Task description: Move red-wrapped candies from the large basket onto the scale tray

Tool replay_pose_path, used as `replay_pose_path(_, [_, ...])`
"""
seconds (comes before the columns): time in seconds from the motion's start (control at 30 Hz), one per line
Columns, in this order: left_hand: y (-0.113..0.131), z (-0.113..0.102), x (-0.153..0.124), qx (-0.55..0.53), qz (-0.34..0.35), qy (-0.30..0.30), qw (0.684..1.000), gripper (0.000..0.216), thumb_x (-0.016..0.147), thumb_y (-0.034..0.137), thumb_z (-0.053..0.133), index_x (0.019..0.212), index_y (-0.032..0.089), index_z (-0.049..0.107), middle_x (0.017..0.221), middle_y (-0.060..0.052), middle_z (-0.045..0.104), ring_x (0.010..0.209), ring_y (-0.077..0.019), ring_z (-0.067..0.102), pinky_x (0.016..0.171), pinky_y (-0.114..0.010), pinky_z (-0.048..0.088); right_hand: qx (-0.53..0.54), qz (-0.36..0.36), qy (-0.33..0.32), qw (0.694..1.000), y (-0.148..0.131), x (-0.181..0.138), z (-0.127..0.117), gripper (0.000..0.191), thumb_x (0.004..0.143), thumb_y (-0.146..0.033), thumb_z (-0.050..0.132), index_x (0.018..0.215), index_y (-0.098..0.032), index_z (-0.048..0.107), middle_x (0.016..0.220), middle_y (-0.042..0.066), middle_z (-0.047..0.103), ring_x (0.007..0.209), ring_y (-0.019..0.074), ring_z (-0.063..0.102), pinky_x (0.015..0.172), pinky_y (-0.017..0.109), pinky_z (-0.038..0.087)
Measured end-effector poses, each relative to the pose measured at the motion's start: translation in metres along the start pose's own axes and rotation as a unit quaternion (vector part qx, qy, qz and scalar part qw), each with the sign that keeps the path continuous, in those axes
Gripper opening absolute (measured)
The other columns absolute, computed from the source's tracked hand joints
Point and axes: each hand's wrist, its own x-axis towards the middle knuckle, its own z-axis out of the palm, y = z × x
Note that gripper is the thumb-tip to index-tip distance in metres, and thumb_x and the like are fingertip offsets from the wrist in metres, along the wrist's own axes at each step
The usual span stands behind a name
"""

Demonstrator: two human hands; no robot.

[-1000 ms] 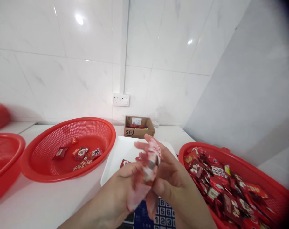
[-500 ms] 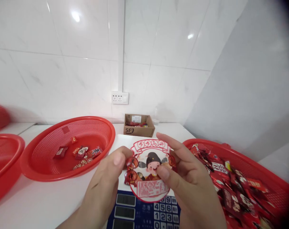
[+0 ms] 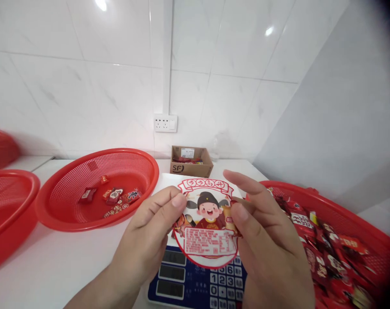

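Both my hands hold up a round printed card (image 3: 210, 214) with a red rim, a cartoon figure in a black hat and a block of red small print. My left hand (image 3: 152, 227) pinches its left edge, thumb on the front. On the other side my right hand (image 3: 265, 231) grips the right edge between thumb and fingers, its forefinger raised off the card. Small shiny red pieces peek out at both sides by my fingertips; what lies behind the card is hidden. Below it is a weighing scale (image 3: 172, 272) with a blue keypad panel, partly covered.
A red basket (image 3: 140, 161) at left holds several wrapped snacks. At right, another red basket (image 3: 365, 223) is heaped with red packets (image 3: 317, 262). A small cardboard box (image 3: 195, 170) stands near the tiled wall, under a socket (image 3: 165, 123). More red tubs (image 3: 24, 180) sit at far left.
My left thumb has moved onto the card's front left edge, and my right thumb has shifted from the middle to the right edge. The cartoon and print now show more fully.
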Motion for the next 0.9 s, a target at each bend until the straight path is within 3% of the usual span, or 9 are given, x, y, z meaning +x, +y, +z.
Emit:
replay_pose_path(0.23, [-0.0013, -0.0008, 0.0001, -0.014, -0.011, -0.001, 1.0, 0.032, 0.079, 0.037, 0.068, 0.06, 0.016, 0.053, 0.057, 0.004, 0.047, 0.055, -0.0092, 0.04, 0.054, -0.022, 0.033, -0.026, -0.024, -0.024, 0.999, -0.0014, -0.0011, -0.0008, 0.029, 0.089, -0.031, 0.057, 0.117, -0.04, 0.058, 0.07, -0.004, 0.069, 0.063, 0.0175, 0.069, 0.053, 0.029, 0.057])
replay_pose_path(0.53, [-0.0026, -0.0022, 0.0015, -0.01, -0.01, -0.004, 1.0, 0.032, 0.08, 0.036, 0.067, 0.059, 0.017, 0.051, 0.056, 0.004, 0.045, 0.053, -0.0096, 0.039, 0.052, -0.023, 0.032, 0.011, -0.061, 0.004, 0.998, 0.0018, -0.0012, 0.0043, 0.03, 0.089, -0.022, 0.056, 0.114, -0.036, 0.059, 0.065, -0.004, 0.067, 0.058, 0.0151, 0.068, 0.049, 0.025, 0.056])
replay_pose_path(0.9, [-0.0021, -0.0044, -0.0013, 0.032, 0.007, -0.031, 0.999, 0.034, 0.084, 0.042, 0.061, 0.063, 0.018, 0.051, 0.058, 0.003, 0.047, 0.054, -0.01, 0.036, 0.053, -0.025, 0.03, -0.011, -0.059, 0.021, 0.998, 0.0003, -0.0016, 0.0057, 0.027, 0.089, -0.024, 0.056, 0.112, -0.039, 0.061, 0.067, -0.004, 0.069, 0.059, 0.0162, 0.069, 0.047, 0.025, 0.057])
